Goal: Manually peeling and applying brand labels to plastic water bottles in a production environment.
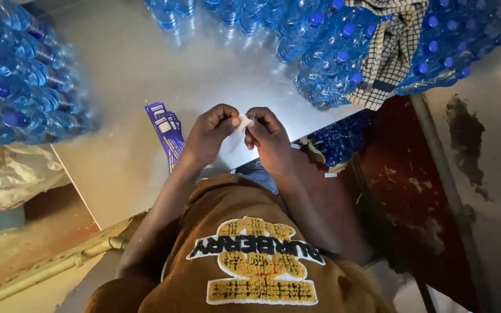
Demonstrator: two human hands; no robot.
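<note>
Bottles [24, 87] around pale table [129, 75]

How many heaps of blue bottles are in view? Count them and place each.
3. One heap of bottles lies at the left, a second top centre beside the checked cloth, a third top right. More bottles below the table may belong to another.

A pale grey tabletop [129, 75] carries the things. At its left edge lie blue plastic bottles [15, 87] stacked on their sides, caps facing right. Along the far side and to the right more blue bottles [331, 52] are piled. Near the middle lies a fanned stack of purple labels [166, 130].
</note>
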